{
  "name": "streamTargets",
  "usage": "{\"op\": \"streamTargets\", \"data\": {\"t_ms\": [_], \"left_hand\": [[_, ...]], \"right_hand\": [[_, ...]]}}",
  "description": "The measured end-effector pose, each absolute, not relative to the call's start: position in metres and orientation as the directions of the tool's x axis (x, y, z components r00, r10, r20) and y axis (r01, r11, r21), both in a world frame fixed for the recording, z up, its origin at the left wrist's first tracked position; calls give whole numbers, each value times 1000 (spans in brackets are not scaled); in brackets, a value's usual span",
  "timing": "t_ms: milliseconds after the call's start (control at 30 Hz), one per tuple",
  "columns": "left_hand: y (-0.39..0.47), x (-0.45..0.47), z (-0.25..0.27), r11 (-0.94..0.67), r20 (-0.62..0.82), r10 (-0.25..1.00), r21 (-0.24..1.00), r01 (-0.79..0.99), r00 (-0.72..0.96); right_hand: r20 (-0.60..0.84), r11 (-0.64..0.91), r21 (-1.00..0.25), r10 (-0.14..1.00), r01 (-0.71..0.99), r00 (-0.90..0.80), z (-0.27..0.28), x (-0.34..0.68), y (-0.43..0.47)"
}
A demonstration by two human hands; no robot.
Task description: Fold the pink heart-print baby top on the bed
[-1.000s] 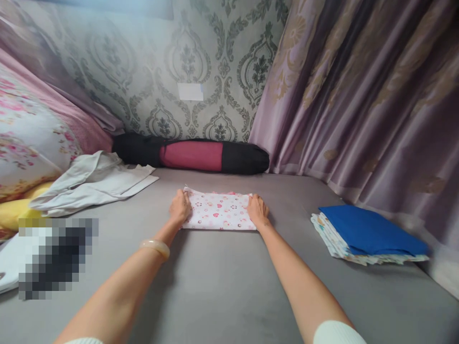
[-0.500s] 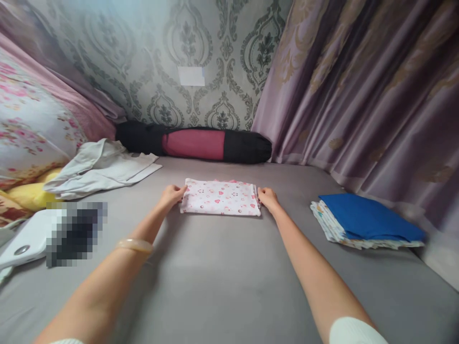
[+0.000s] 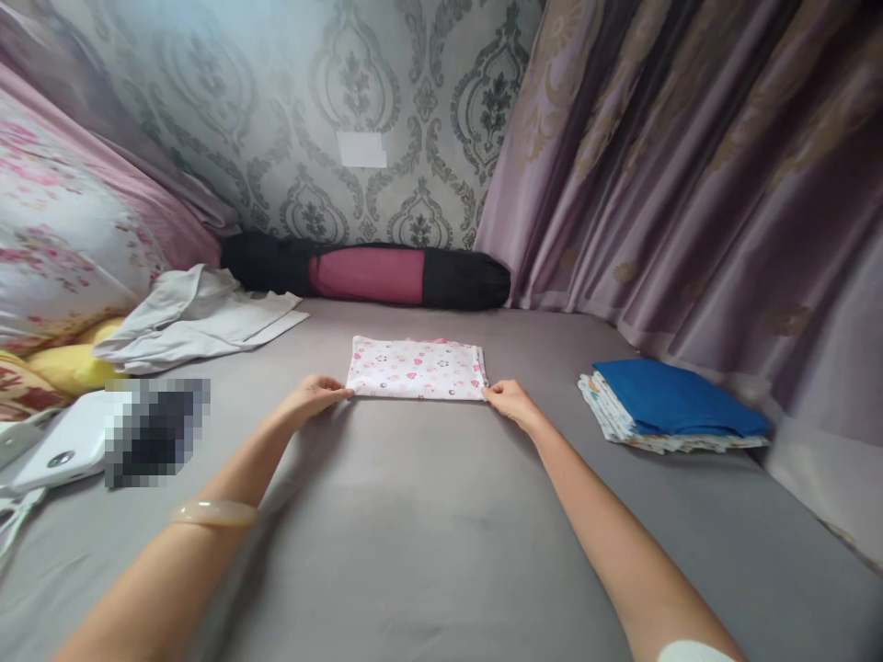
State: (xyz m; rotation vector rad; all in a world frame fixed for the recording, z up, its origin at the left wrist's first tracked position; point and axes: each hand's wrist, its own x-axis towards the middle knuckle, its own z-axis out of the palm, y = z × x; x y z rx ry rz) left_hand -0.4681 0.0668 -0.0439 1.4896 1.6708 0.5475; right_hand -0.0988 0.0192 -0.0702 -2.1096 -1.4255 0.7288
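A folded white cloth garment [image 3: 418, 370] with pink and red prints lies flat on the grey bed sheet [image 3: 414, 515], its long side facing me. At its near left corner, my left hand [image 3: 319, 395] pinches the edge between thumb and fingers. My right hand [image 3: 509, 402] pinches the near right corner in the same way. A bit of pink shows along the garment's far edge. A pale bangle [image 3: 215, 513] sits on my left forearm.
To the right lies a stack of folded clothes, a blue one [image 3: 680, 397] on top. A black and maroon roll bag [image 3: 365, 274] rests against the wall. Left are a grey garment [image 3: 197, 317], a yellow plush thing [image 3: 75, 366] and a white device [image 3: 69, 446].
Both hands have slid from the garment's sides to its near corners. The near edge now lies flatter and straighter. The view has shifted slightly.
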Motion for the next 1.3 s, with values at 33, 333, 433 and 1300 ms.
{"op": "streamTargets", "data": {"t_ms": [33, 333, 433, 1300], "left_hand": [[66, -468, -45, 202, -277, 960, 769, 607, 31], [80, -479, -52, -153, -7, 976, 682, 715, 216], [88, -485, -59, -329, 135, 939, 612, 719, 315], [116, -367, -81, -508, 254, 853, 209, 835, 456]], "right_hand": [[-147, -334, -637, 937, 695, 316, -70, -99, 20], [-148, -340, -596, 937, 728, 317, -77, -96, 24], [-160, -343, -603, 937, 720, 311, -78, -94, 25], [116, 172, -254, 982, 952, -146, -57, -216, 76]]}}
